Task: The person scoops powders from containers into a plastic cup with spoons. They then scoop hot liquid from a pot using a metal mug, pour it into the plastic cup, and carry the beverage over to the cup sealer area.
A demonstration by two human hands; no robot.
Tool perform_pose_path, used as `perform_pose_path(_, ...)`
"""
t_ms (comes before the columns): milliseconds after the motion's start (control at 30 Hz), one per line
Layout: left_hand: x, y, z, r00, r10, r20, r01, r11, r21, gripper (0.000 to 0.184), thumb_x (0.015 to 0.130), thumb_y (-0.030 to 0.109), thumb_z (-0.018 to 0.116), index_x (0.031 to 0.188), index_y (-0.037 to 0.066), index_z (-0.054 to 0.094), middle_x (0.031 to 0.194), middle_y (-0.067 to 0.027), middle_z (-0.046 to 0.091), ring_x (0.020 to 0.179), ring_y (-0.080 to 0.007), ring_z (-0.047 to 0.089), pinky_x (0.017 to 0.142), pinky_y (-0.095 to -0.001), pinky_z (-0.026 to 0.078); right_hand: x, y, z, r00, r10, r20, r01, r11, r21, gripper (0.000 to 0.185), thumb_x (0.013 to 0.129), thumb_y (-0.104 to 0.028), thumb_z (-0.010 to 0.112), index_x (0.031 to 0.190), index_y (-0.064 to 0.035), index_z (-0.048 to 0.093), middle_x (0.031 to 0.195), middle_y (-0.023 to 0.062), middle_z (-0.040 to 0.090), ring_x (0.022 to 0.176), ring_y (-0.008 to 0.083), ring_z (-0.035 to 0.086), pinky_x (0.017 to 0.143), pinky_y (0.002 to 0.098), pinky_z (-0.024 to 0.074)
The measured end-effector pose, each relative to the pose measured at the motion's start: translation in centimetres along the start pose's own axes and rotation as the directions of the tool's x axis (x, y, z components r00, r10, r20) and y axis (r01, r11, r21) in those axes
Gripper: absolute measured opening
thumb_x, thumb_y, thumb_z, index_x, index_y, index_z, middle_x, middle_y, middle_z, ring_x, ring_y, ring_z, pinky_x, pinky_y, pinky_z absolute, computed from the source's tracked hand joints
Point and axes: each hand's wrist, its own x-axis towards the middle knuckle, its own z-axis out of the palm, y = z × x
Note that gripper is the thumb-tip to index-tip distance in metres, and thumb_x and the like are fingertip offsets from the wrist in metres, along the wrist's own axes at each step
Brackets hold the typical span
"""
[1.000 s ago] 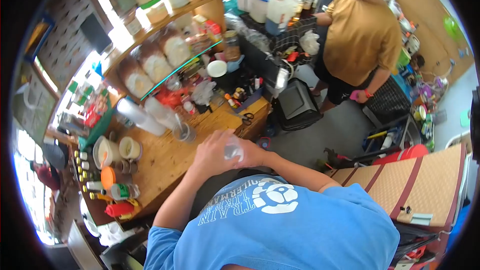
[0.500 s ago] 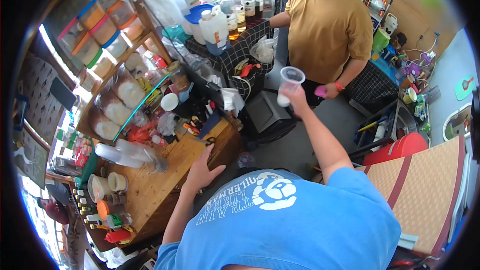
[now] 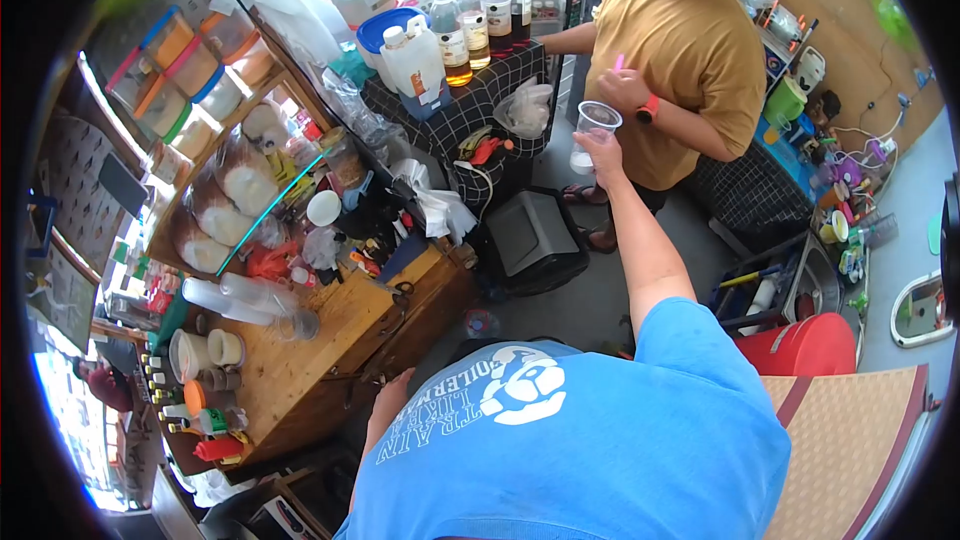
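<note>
Held out in front of the other person's torso, a clear plastic cup (image 3: 598, 120) has something whitish at its bottom. My right hand (image 3: 600, 154) is wrapped round it, with the arm stretched forward. Low beside the wooden counter (image 3: 300, 380) is my left hand (image 3: 392, 392), partly hidden by my body, its fingers too unclear to read. The other person (image 3: 680, 60) stands close to the cup, one hand (image 3: 625, 90) raised with a small pink item in it.
Bottles of dark and amber liquid (image 3: 470, 20) stand on a checked cloth (image 3: 455, 120). A black bin (image 3: 530, 240) is on the floor beyond the counter. Clear cup stacks (image 3: 230, 300) lie on the counter. At the right are a red rounded object (image 3: 810, 345) and a patterned board (image 3: 850, 440).
The cup, first between both my hands, is now farther forward in my right hand. My left hand has drawn back toward my body. The other person's hand with the pink item has risen.
</note>
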Motion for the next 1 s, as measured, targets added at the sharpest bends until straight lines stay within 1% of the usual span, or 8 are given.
perform_pose_path(67, -0.5, -2.0, 1.3, 0.995, -0.089, 0.047, 0.090, 0.996, -0.015, 0.056, 0.089, 0.029, 0.061, 0.139, 0.006, 0.050, 0.133, -0.0205, 0.060, 0.123, -0.0384, 0.057, 0.102, -0.0448, 0.046, 0.4, 0.0, 0.4, 1.000, -0.008, 0.000, 0.008, 1.000, -0.007, 0.072, 0.074, -0.025, 0.088, 0.127, 0.0055, 0.049, 0.117, 0.0136, 0.064, 0.104, 0.0191, 0.063, 0.088, 0.0320, 0.0510)
perform_pose_path(133, -0.7, -4.7, 3.1, 0.987, -0.147, 0.067, 0.149, 0.989, -0.021, 0.055, 0.085, 0.022, 0.064, 0.137, 0.009, 0.051, 0.119, -0.0232, 0.066, 0.110, -0.0425, 0.062, 0.090, -0.0506, 0.051, 0.8, 0.3, 0.7, 1.000, -0.007, 0.004, 0.007, 1.000, -0.005, 0.073, 0.073, -0.025, 0.088, 0.127, 0.0055, 0.049, 0.118, 0.0136, 0.064, 0.104, 0.0192, 0.063, 0.088, 0.0321, 0.0509)
perform_pose_path(233, -2.1, -5.3, 3.6, 0.968, -0.227, 0.110, 0.239, 0.964, -0.113, 0.052, 0.086, 0.024, 0.065, 0.134, 0.009, 0.055, 0.115, -0.0237, 0.067, 0.111, -0.0426, 0.062, 0.089, -0.0502, 0.052, 1.2, 0.6, 1.1, 1.000, -0.019, -0.021, 0.019, 0.999, 0.029, 0.076, 0.069, -0.028, 0.091, 0.126, 0.0044, 0.051, 0.114, 0.0126, 0.065, 0.103, 0.0191, 0.064, 0.089, 0.0324, 0.0511)
perform_pose_path(300, -3.7, -2.8, 2.0, 0.967, -0.235, 0.102, 0.247, 0.960, -0.134, 0.049, 0.086, 0.025, 0.064, 0.132, 0.008, 0.056, 0.114, -0.0240, 0.067, 0.110, -0.0426, 0.062, 0.088, -0.0498, 0.052, 1.3, 0.7, 1.3, 0.999, -0.030, -0.045, 0.032, 0.997, 0.066, 0.078, 0.066, -0.030, 0.093, 0.124, 0.0035, 0.053, 0.109, 0.0117, 0.066, 0.101, 0.0190, 0.064, 0.089, 0.0324, 0.0514)
perform_pose_path(367, -4.6, -1.8, 1.5, 0.967, -0.240, 0.092, 0.252, 0.955, -0.157, 0.047, 0.087, 0.026, 0.063, 0.130, 0.008, 0.058, 0.113, -0.0243, 0.068, 0.108, -0.0427, 0.063, 0.087, -0.0493, 0.053, 1.4, 0.5, 1.3, 0.997, -0.031, -0.070, 0.032, 0.999, 0.011, 0.076, 0.072, -0.026, 0.089, 0.129, 0.0048, 0.050, 0.117, 0.0134, 0.064, 0.104, 0.0199, 0.063, 0.087, 0.0325, 0.0511)
perform_pose_path(433, -5.6, -2.2, 2.1, 0.961, -0.269, 0.057, 0.275, 0.936, -0.219, 0.042, 0.088, 0.029, 0.062, 0.123, 0.007, 0.063, 0.113, -0.0241, 0.068, 0.107, -0.0420, 0.064, 0.086, -0.0482, 0.054, 1.3, 0.6, 1.4, 0.996, -0.033, -0.085, 0.034, 0.999, 0.013, 0.077, 0.071, -0.025, 0.089, 0.129, 0.0051, 0.050, 0.117, 0.0136, 0.064, 0.105, 0.0201, 0.063, 0.088, 0.0327, 0.0512)
perform_pose_path(800, -5.9, -5.6, 5.2, 0.930, -0.359, 0.075, 0.364, 0.880, -0.306, 0.041, 0.088, 0.030, 0.063, 0.122, 0.006, 0.064, 0.113, -0.0241, 0.068, 0.107, -0.0418, 0.064, 0.087, -0.0480, 0.053, 4.0, 1.2, 2.6, 0.980, -0.099, -0.173, 0.097, 0.995, -0.021, 0.080, 0.069, -0.021, 0.091, 0.130, 0.0062, 0.048, 0.118, 0.0149, 0.064, 0.106, 0.0209, 0.064, 0.092, 0.0326, 0.0517)
perform_pose_path(1000, -5.2, -6.8, 6.3, 0.923, -0.373, 0.100, 0.385, 0.868, -0.313, 0.041, 0.088, 0.030, 0.063, 0.121, 0.006, 0.064, 0.113, -0.0241, 0.068, 0.107, -0.0416, 0.064, 0.087, -0.0479, 0.053, 5.2, -0.1, 3.2, 0.981, -0.073, -0.182, 0.045, 0.988, -0.149, 0.081, 0.067, -0.022, 0.092, 0.130, 0.0048, 0.050, 0.118, 0.0146, 0.064, 0.106, 0.0206, 0.064, 0.092, 0.0324, 0.0524)
